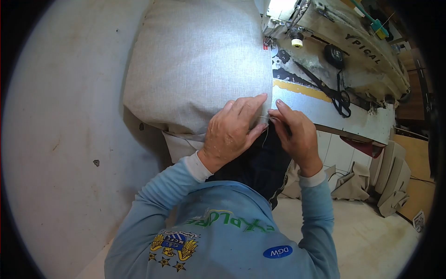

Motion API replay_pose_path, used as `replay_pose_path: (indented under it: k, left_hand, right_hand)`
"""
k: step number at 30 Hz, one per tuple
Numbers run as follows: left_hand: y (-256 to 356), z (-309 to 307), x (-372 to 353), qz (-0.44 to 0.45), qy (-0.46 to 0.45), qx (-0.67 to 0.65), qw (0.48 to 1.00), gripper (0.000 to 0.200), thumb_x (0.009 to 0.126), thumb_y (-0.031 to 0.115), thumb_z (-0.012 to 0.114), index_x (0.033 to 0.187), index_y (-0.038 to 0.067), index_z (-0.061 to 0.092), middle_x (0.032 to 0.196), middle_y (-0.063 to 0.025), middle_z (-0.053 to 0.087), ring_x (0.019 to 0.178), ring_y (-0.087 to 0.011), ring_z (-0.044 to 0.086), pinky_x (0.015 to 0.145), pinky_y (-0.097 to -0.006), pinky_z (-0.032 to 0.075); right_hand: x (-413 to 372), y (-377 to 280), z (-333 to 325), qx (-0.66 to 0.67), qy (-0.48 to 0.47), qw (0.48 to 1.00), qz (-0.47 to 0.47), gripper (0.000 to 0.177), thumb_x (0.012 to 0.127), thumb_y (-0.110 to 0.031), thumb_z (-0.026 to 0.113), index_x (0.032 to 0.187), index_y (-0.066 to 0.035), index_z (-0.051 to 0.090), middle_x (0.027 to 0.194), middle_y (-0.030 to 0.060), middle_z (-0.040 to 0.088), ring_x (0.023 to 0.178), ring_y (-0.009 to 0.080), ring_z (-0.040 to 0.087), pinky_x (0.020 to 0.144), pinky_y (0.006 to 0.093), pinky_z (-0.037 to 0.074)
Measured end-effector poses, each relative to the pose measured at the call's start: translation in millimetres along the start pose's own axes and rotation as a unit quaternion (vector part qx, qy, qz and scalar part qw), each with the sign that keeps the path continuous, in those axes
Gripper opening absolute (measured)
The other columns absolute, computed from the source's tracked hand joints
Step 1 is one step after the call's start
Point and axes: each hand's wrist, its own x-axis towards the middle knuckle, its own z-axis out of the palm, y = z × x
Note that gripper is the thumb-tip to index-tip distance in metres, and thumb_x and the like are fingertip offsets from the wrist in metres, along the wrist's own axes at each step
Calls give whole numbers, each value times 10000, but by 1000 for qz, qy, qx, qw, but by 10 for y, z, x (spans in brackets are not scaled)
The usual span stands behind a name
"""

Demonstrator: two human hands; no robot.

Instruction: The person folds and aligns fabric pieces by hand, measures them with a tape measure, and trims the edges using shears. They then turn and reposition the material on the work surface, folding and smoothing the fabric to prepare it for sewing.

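A large piece of light grey fabric [200,60] lies over the sewing table, its right edge running by the machine's lit needle area [267,42]. My left hand [233,128] rests on the fabric's lower right corner, thumb and fingers closed round the edge. Close beside it on the right, my right hand [296,132] has its thumb and index finger near that same edge, where loose threads [265,135] hang down. Whether its fingertips hold a thread is too small to make out.
The sewing machine [362,51] stands at the upper right. Black scissors [327,88] and a round black object [333,55] lie on its bed. Grey fabric pieces [355,183] and stacked cushion-like pieces [392,179] are at the lower right.
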Motion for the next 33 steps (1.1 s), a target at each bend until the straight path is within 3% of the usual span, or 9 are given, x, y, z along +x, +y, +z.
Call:
replay_pose_path:
  k: [5, 8, 11, 15, 18, 22, 26, 29, 33]
  left_hand:
    - [-17, 8, -27, -13, -11, -17, 1000, 756, 822, 141, 924, 1495, 62, 589, 1366, -127, 712, 1061, -338, 709, 919, -423, 580]
    - [-27, 6, -28, -16, -14, -6, 1000, 766, 806, 139, 930, 1489, 54, 593, 1367, -110, 714, 1041, -334, 705, 912, -423, 578]
    - [-19, 26, -29, -10, -10, -5, 1000, 731, 800, 147, 928, 1460, 71, 623, 1340, -91, 722, 1017, -328, 699, 893, -423, 579]
    - [6, -12, -3, -15, -27, 8, 999, 592, 822, 168, 907, 1372, 120, 695, 1287, -69, 732, 995, -310, 693, 864, -419, 580]
    - [0, 41, -30, 10, -15, 15, 1000, 488, 844, 186, 892, 1303, 139, 734, 1233, -59, 744, 986, -297, 699, 847, -412, 580]
    - [-40, 104, -61, 21, 1, 30, 999, 504, 840, 190, 898, 1314, 138, 734, 1202, -50, 754, 958, -282, 703, 832, -408, 580]
    - [24, 71, 33, -8, 9, 25, 1000, 653, 831, 203, 906, 1440, 135, 679, 1196, -55, 760, 940, -278, 701, 829, -408, 582]
    - [34, 56, 32, -21, -8, 44, 999, 755, 830, 214, 906, 1525, 128, 623, 1198, -63, 763, 933, -275, 700, 827, -406, 583]
    - [25, 119, 0, -22, -5, 81, 996, 793, 826, 219, 903, 1554, 131, 602, 1172, -59, 763, 913, -273, 692, 812, -398, 583]
  right_hand:
    - [159, 144, -175, -51, -134, 985, -93, 698, 893, -20, 770, 1566, -70, 593, 841, 44, 653, 733, 232, 635, 680, 389, 531]
    - [306, -20, -189, -80, -163, 975, -129, 702, 902, -69, 745, 1583, -55, 576, 814, 39, 621, 721, 218, 620, 678, 383, 528]
    - [233, -38, -151, -95, -147, 977, -121, 709, 872, -27, 783, 1555, -34, 592, 831, 44, 633, 733, 212, 624, 686, 394, 531]
    - [-27, 27, -95, -1, -59, 998, 33, 805, 829, 64, 808, 1577, -18, 523, 926, 48, 712, 730, 181, 632, 708, 355, 558]
    - [-218, -187, -142, 106, -36, 979, 172, 845, 843, 107, 778, 1606, -24, 440, 1000, 58, 769, 734, 144, 638, 743, 287, 573]
    - [-316, -258, -131, 98, -21, 984, 150, 767, 910, 61, 804, 1582, -33, 447, 1030, 84, 794, 814, 150, 714, 780, 293, 591]
    - [-129, -241, -66, 94, 31, 960, 260, 824, 942, 17, 804, 1646, -21, 379, 1063, 135, 821, 954, 219, 806, 836, 334, 633]
    - [60, -412, -38, 50, 7, 948, 316, 891, 954, -5, 798, 1699, -22, 309, 998, 134, 823, 945, 229, 816, 828, 336, 635]
    - [28, -441, 127, -43, 17, 966, 253, 886, 936, -7, 807, 1692, -1, 345, 907, 115, 802, 829, 255, 789, 759, 359, 621]
